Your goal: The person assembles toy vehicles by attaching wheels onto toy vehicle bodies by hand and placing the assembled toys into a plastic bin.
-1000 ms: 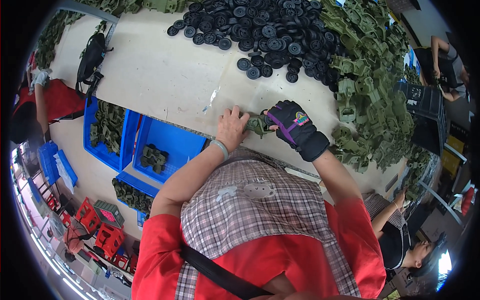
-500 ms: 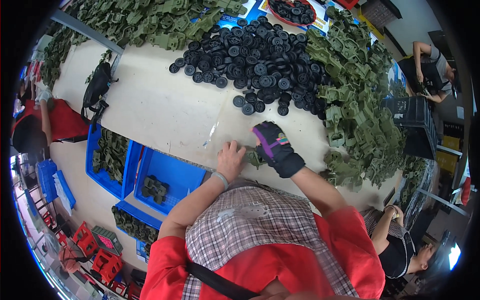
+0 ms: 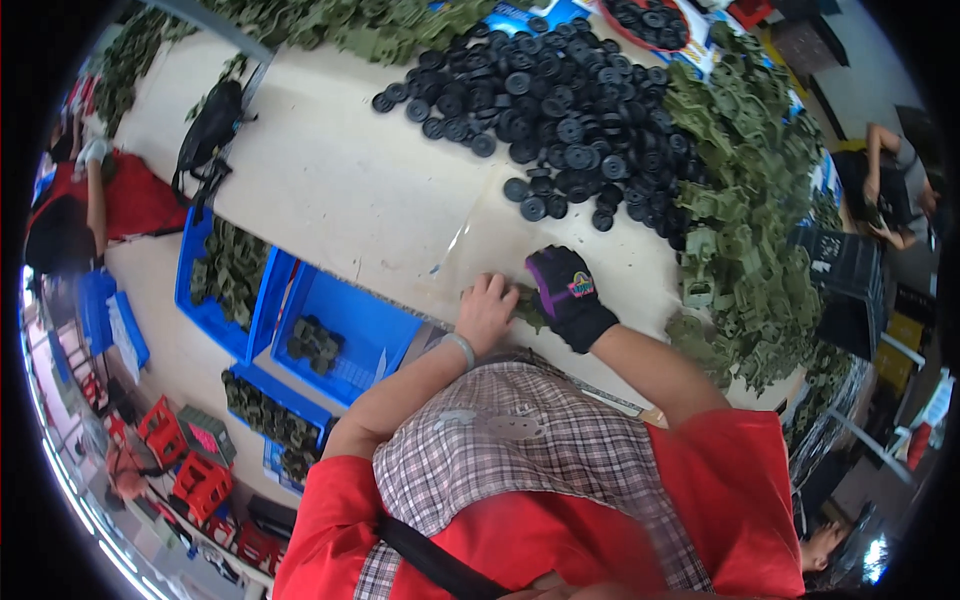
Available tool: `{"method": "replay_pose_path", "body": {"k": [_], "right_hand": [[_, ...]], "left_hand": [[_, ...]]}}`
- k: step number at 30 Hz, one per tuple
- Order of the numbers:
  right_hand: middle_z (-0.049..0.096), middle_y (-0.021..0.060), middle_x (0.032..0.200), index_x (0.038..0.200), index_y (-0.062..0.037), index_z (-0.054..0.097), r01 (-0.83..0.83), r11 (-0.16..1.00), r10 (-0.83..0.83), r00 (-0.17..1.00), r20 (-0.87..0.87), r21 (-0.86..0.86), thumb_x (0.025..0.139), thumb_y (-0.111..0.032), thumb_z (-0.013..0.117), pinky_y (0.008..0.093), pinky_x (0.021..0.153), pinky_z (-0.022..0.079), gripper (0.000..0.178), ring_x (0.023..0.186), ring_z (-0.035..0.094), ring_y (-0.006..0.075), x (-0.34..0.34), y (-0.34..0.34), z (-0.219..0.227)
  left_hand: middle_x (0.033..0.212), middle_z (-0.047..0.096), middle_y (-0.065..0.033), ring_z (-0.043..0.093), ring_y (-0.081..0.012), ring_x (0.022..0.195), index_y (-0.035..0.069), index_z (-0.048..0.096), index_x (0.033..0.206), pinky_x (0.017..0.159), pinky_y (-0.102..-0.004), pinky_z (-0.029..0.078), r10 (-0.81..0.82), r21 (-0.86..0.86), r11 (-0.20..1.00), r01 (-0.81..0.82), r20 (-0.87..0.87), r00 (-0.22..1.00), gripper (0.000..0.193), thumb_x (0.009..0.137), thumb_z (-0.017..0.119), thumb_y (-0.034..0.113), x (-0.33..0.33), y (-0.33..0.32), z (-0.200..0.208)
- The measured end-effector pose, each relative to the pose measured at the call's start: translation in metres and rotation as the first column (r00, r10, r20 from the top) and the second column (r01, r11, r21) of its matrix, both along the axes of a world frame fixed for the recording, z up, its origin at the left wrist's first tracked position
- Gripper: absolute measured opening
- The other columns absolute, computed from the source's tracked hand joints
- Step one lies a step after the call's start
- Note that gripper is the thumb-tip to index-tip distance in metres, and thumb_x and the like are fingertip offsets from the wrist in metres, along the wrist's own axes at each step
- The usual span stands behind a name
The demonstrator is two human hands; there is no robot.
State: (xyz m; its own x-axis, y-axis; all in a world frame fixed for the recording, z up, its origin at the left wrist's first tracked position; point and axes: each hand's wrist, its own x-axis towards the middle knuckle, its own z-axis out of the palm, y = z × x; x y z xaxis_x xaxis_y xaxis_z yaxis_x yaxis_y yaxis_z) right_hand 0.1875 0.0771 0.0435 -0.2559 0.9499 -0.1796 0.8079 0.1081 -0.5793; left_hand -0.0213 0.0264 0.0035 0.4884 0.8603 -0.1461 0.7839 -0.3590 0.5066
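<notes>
At the near edge of the table my left hand (image 3: 487, 312), bare, is closed with curled fingers on one end of a small olive-green plastic toy part (image 3: 529, 308). My right hand (image 3: 567, 297), in a black and purple glove, is bent over the other end and closed on it. Both hands cover much of the part, so its full shape is hidden. Beyond them lies a large heap of black toy wheels (image 3: 570, 130). A long pile of olive-green plastic parts (image 3: 745, 180) runs down the right side.
Blue bins (image 3: 345, 365) with green pieces stand left below the table edge. A black bag (image 3: 210, 130) hangs by a metal bar at the left. A red basket of wheels (image 3: 686, 35) sits far back. A dark crate (image 3: 850, 295) and other people are around the table.
The whole view has shifted, so table items appear farther right. My right glove has tilted, showing more of its back. Both hands stay at the green part.
</notes>
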Motion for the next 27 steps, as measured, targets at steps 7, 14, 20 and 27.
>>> {"method": "replay_pose_path", "body": {"k": [7,14,20,27], "right_hand": [[0.069,0.0132,0.113,0.126,-0.0066,0.066,-0.272,0.959,0.281,0.95,-0.137,0.08,0.093,-0.011,0.068,0.0446,0.091,0.054,0.034,0.103,0.067,0.0322,0.009,0.007,-0.033],[0.061,-0.0018,0.105,0.137,-0.0096,0.063,0.476,0.757,-0.653,0.552,-0.518,-0.448,0.106,-0.018,0.068,0.029,0.082,0.049,0.033,0.092,0.059,0.0102,0.06,0.004,-0.033],[0.061,-0.0011,0.104,0.134,-0.0082,0.065,0.325,0.853,-0.467,0.824,-0.321,-0.408,0.107,-0.018,0.065,0.0283,0.081,0.05,0.029,0.092,0.059,0.0112,0.032,-0.03,-0.034],[0.057,-0.0008,0.099,0.129,-0.0096,0.065,-0.047,0.999,0.047,0.995,-0.084,0.013,0.106,-0.017,0.063,0.0296,0.07,0.051,0.024,0.083,0.057,0.0106,0.034,-0.055,-0.076]], "left_hand": [[0.12,0.056,-0.0124,0.054,-0.037,0.122,0.011,0.068,0.116,0.09,-0.0498,0.057,0.002,0.024,1.0,-0.003,0.059,0.998,0.05,0.072,0.09,0.024,-0.006,0.002,0.003],[0.127,0.065,-0.0124,0.065,-0.0346,0.12,0.012,0.068,0.131,0.102,-0.0469,0.057,0.49,-0.49,0.837,-0.242,0.477,0.73,0.046,0.087,0.083,0.018,-0.06,-0.001,0.014],[0.142,0.068,-0.0204,0.068,-0.0331,0.129,0.001,0.053,0.155,0.116,-0.0475,0.052,0.956,-0.863,0.272,0.426,0.19,-0.225,0.063,0.103,0.07,0.033,-0.155,-0.042,-0.004],[0.132,0.072,-0.0105,0.071,-0.0239,0.118,0.006,0.062,0.142,0.106,-0.044,0.058,0.827,-0.98,0.199,0.021,0.156,-0.541,0.05,0.103,0.07,0.037,-0.235,-0.107,-0.06]]}}
